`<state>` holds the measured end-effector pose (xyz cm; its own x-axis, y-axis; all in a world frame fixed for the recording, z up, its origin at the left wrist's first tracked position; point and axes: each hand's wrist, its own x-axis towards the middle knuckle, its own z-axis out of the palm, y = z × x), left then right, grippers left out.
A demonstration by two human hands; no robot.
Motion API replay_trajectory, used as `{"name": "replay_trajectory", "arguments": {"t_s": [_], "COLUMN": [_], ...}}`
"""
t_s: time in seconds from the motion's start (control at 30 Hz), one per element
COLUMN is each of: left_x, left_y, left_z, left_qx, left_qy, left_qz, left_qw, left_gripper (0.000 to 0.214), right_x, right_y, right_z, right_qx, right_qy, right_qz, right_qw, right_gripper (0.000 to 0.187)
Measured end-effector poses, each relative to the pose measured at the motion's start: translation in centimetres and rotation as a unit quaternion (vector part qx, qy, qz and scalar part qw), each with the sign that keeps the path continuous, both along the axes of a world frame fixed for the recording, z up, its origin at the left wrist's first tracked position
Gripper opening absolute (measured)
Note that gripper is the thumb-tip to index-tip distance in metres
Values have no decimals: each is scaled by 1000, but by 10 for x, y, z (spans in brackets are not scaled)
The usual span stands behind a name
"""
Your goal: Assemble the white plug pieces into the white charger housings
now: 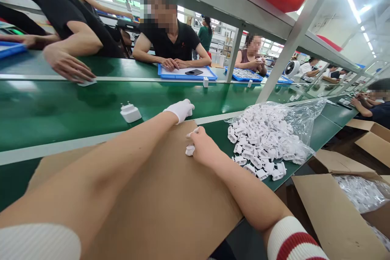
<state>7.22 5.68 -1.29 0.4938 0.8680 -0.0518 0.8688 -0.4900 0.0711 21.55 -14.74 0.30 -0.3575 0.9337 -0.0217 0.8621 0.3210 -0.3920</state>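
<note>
My left hand (182, 109), in a white glove, reaches out over the green conveyor belt (61, 109) with its fingers curled shut; what it holds is hidden. A white charger plug (130, 112) lies on the belt just to its left. My right hand (203, 146) rests on a brown cardboard sheet (170, 195) and pinches a small white plastic part (190, 150). A heap of similar white plastic parts (262, 142) lies to the right on a clear plastic bag.
Across the belt sit several people; one has hands on a blue tray (186, 74) holding a black phone. A metal shelf post (289, 44) stands behind the heap. Open cardboard boxes (341, 211) with bagged parts sit at the right.
</note>
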Motion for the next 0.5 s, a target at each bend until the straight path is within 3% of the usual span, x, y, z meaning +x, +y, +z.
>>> {"name": "replay_trajectory", "arguments": {"t_s": [0.1,0.2,0.27,0.37,0.43,0.5], "left_x": [-3,-8,-12,-17,-19,-20], "left_y": [-15,-51,-80,-122,-143,-156], "left_z": [17,33,37,34,25,14], "left_qx": [42,43,14,-36,-61,-66], "left_qy": [-22,-80,-108,-115,-131,-182], "left_qz": [58,89,90,76,69,70], "left_qw": [997,992,990,990,987,978], "left_gripper": [38,34,30,22,18,17], "right_x": [5,17,26,35,35,32], "right_y": [6,16,24,32,34,32], "right_z": [1,5,7,8,7,5], "right_qx": [2,10,-13,-74,-99,-94], "right_qy": [-39,94,262,451,498,503], "right_qz": [-19,-86,-129,-144,-140,-135], "right_qw": [999,992,957,878,850,849], "right_gripper": [25,19,23,32,34,34]}}
